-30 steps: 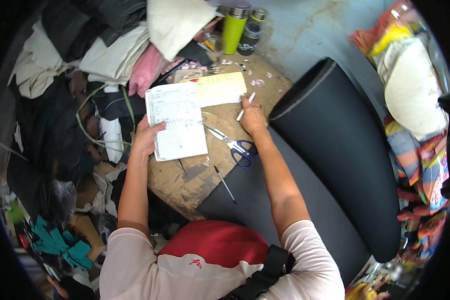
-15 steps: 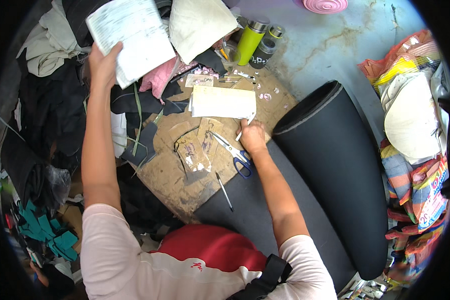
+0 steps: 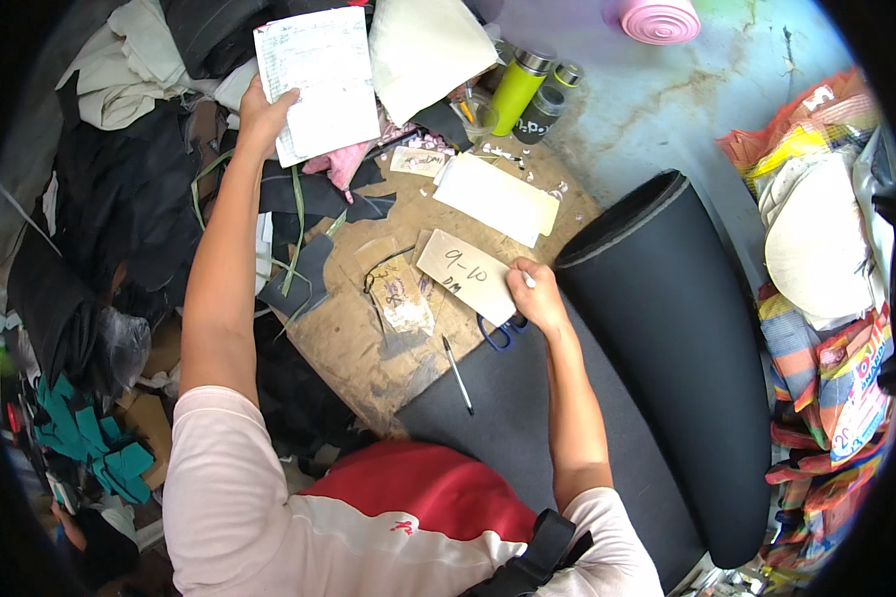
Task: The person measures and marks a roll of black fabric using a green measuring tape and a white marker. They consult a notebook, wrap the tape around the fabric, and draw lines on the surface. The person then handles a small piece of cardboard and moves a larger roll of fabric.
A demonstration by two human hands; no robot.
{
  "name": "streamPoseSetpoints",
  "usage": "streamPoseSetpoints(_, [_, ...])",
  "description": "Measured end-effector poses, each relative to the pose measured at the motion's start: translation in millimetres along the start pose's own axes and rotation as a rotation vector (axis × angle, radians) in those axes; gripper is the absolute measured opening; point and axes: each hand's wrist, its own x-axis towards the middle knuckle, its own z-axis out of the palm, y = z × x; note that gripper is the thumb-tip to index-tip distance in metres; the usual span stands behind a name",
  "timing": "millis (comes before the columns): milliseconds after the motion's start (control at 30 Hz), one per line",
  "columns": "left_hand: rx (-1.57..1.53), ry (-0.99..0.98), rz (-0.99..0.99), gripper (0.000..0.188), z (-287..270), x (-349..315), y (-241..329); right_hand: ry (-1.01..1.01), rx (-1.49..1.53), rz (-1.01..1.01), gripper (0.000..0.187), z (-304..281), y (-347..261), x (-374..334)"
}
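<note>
My left hand (image 3: 266, 117) is raised at the upper left, closed on the edge of a white notebook (image 3: 331, 88) covered in handwriting. On the right, my right hand (image 3: 538, 298) grips a tan cardboard piece (image 3: 465, 271) with dark handwriting, tilted over the board. A white stick-like thing, its kind unclear, shows between those fingers. Below the cardboard, the blue handles of scissors (image 3: 500, 336) stick out, their blades hidden. A pen (image 3: 457, 374) lies nearer to me. Beyond the cardboard is a stack of white and cream sheets (image 3: 496, 202).
Everything rests around a worn brown board (image 3: 348, 363). A large black material roll (image 3: 657, 338) stands at right, beside a green bottle (image 3: 521, 92) and dark jar (image 3: 542, 114). Black fabric scraps (image 3: 119, 219) heap up at left; colourful sacks (image 3: 836, 368) line the far right.
My right hand has moved nearer to me and now holds the cardboard piece, which covers the scissors' blades. The paper stack has turned and shifted right. In my left hand, the notebook has moved right.
</note>
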Motion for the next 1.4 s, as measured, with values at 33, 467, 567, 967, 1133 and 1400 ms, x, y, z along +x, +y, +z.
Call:
streamPoseSetpoints(33, [-0.015, -0.022, 0.008, 0.05, -6.4, -10.4, -0.3, 0.068, 0.047, -0.031, 0.022, 3.5, 4.3, -9.5])
streamPoseSetpoints(467, [-0.16, 0.555, -0.077, 0.05, -62.7, -184.7, -110.5, 0.24, 0.424, 0.125, 0.021, 27.7, 45.3, -92.4])
streamPoseSetpoints(567, [0.139, 0.74, 0.115, 0.057, -73.3, -159.4, -111.9, 0.287, 0.469, 0.13, 0.022, 31.6, 44.9, -96.0])
streamPoseSetpoints(967, [0.591, 0.301, 0.289, 0.049, -9.7, -205.6, -53.5, 0.288, 0.553, 0.179, 0.023, 33.6, 37.7, -112.2])
streamPoseSetpoints(1133, [0.677, -0.842, 0.497, 0.054, 74.4, -320.3, -57.8, 0.335, 0.512, 0.157, 0.024, 39.7, 22.4, -101.7])
streamPoseSetpoints(1400, [0.827, -1.097, 0.586, 0.033, 95.3, -331.6, -91.1, 0.248, 0.305, 0.01, 0.051, 42.7, 11.3, -55.7])
